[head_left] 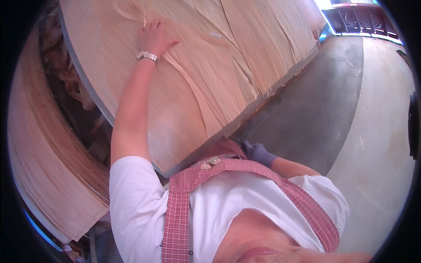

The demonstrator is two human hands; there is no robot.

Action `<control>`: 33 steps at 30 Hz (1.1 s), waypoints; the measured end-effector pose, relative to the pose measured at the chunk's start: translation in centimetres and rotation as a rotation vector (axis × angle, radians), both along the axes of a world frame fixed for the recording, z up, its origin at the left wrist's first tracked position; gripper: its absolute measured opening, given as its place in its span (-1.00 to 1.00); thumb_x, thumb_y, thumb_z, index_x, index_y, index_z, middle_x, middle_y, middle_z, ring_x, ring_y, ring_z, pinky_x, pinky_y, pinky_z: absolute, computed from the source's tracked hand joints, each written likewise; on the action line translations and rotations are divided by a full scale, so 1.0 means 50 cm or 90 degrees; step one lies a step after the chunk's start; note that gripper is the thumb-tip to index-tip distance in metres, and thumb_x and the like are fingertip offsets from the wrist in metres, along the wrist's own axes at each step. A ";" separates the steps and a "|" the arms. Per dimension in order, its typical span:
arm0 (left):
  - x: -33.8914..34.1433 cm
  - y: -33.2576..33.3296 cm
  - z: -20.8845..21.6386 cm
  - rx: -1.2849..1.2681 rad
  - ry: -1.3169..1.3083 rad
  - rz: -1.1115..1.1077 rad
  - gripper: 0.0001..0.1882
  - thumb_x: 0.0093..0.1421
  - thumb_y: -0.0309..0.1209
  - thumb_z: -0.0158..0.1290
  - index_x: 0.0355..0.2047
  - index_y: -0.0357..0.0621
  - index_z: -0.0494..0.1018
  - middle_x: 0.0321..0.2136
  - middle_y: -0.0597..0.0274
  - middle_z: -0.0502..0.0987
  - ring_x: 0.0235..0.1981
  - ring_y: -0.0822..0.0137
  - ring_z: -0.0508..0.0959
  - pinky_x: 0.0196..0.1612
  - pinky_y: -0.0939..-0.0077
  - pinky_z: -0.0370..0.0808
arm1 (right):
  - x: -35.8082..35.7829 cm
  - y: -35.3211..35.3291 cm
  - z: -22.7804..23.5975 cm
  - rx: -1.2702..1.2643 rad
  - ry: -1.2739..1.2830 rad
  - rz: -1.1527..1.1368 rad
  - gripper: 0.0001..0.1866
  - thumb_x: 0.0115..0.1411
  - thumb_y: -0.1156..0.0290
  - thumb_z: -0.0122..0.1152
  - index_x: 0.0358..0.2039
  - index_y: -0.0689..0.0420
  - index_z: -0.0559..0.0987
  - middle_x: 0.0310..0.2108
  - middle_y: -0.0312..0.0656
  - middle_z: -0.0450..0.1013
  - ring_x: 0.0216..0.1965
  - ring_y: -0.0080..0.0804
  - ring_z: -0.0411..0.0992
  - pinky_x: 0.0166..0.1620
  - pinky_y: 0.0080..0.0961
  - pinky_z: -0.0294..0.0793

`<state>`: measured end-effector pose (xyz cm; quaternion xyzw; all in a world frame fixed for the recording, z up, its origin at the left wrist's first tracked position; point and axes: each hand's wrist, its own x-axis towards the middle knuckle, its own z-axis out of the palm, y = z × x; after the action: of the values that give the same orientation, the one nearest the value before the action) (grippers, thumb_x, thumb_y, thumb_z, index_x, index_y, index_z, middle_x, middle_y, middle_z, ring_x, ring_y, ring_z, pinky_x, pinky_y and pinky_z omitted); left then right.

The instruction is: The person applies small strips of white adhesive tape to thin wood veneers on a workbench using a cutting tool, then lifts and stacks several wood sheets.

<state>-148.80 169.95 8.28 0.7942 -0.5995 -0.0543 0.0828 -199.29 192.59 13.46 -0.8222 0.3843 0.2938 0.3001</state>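
My left hand [155,38], bare and with a metal watch [148,57] at the wrist, lies with fingers spread on the top sheet of a stack of thin wood veneer [175,96]. Just beyond the fingertips is a loose veneer strip [129,12]. Creases and long splits run through the sheets right of that hand. My right hand [258,153], in a grey-blue glove, is low beside my red checked apron [228,168], near the stack's front edge. Its fingers look curled, and a small dark tip shows at them; what it is I cannot make out.
Another tall veneer stack [57,144] stands at the left, with torn veneer scraps [72,83] in the gap between. Grey floor [315,96] stretches along the right side, paler farther out. A dark slatted rack or crate [362,21] is at the far right.
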 end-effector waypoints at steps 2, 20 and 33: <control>0.008 -0.016 0.012 0.002 0.021 0.009 -0.01 -0.05 0.17 0.25 0.28 -0.09 0.19 0.26 0.22 0.30 0.31 0.19 0.21 0.27 0.12 0.20 | 0.004 -0.094 -0.018 -0.233 -0.181 0.036 -0.50 0.21 0.32 0.11 0.15 0.17 0.33 -0.53 -0.01 0.51 -0.57 -0.04 0.50 -0.49 -0.04 0.44; 0.010 -0.006 0.023 0.024 0.088 0.038 0.12 -0.15 -0.02 0.35 0.35 -0.12 0.03 0.21 0.06 0.35 0.24 0.10 0.33 0.21 0.26 0.35 | 0.510 -0.560 -0.108 -0.284 -0.319 0.219 -0.73 0.32 0.26 -0.13 -0.21 0.22 0.36 -0.53 0.02 0.53 -0.52 -0.01 0.53 -0.48 -0.05 0.45; 0.020 -0.010 0.010 -0.012 0.082 0.038 0.16 -0.15 0.05 0.37 0.34 -0.20 0.03 0.25 0.04 0.28 0.28 0.01 0.25 0.30 0.26 0.26 | -0.013 -0.224 -0.037 -0.302 -0.134 0.080 -0.72 0.25 0.33 0.08 -0.06 0.14 0.45 -0.28 0.03 0.50 -0.39 0.00 0.51 -0.37 -0.14 0.44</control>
<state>-147.78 169.46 8.81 0.8056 -0.5696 -0.0973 0.1305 -199.95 181.38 11.62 -0.9179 0.3573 0.1261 0.1183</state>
